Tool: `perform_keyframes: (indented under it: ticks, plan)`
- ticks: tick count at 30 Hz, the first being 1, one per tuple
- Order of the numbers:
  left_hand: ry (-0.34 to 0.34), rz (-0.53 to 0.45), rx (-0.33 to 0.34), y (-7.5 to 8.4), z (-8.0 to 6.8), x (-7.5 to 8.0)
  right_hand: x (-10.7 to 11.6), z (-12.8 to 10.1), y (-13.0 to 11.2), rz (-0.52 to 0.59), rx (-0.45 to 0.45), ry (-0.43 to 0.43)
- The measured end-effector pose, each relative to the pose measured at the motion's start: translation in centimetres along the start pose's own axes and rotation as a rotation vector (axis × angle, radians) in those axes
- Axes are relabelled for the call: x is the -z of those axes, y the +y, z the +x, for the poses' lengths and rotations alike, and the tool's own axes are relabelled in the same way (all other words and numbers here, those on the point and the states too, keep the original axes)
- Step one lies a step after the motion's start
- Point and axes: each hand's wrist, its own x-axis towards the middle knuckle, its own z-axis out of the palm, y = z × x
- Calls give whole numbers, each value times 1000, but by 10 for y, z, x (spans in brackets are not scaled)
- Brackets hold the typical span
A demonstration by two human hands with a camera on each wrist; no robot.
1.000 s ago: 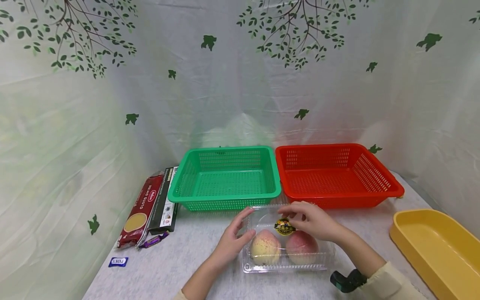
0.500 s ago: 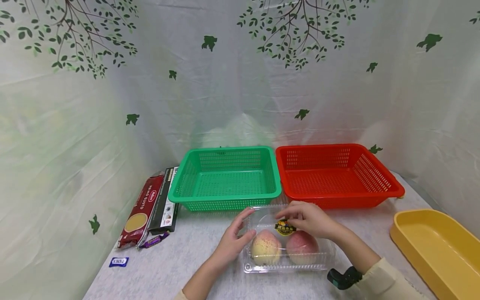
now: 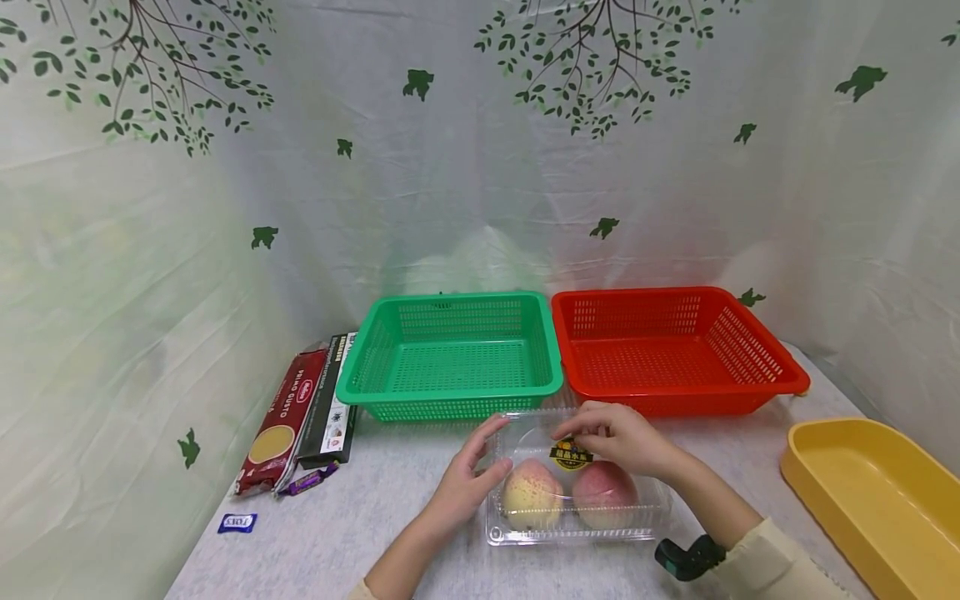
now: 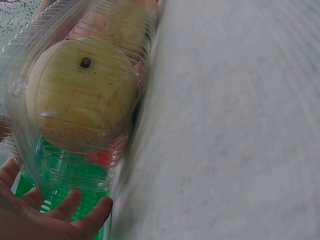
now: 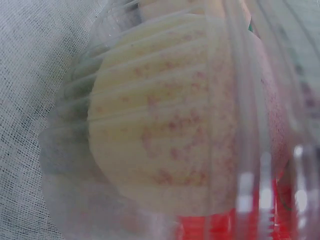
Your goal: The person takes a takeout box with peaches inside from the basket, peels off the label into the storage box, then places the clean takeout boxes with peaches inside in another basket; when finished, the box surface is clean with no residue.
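Note:
A clear plastic clamshell box [image 3: 501, 533] stands on the table with two peaches inside, a yellowish peach [image 3: 532, 493] and a redder peach [image 3: 604, 495]. My left hand [image 3: 467, 483] rests against the box's left side, thumb and fingers spread apart; the left wrist view shows its fingers nearly straight. On the lid lies a black and gold sticker [image 3: 572, 455]. Over it sits my right hand [image 3: 618, 437], fingers bent and fingertips at the sticker's upper edge; whether they pinch or press it is unclear. The right wrist view shows only the box wall and a peach [image 5: 165, 115].
Behind the box stand a green basket [image 3: 450, 398] and a red basket [image 3: 682, 390]. A yellow tray [image 3: 847, 517] is at the right. At the left lie a red pasta packet [image 3: 281, 425], a black box [image 3: 324, 425], a purple-wrapped candy [image 3: 309, 481] and a small blue packet [image 3: 237, 523].
My right hand has shifted slightly left over the sticker, its fingers drawn closer together. The left hand and the box have stayed in place.

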Motion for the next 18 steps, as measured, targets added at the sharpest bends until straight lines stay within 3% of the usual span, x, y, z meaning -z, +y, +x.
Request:
perform_keyframes:
  ticks: [18]
  plan:
    - [-1,4,27,2,0,0,1,-2,0,101,45,6]
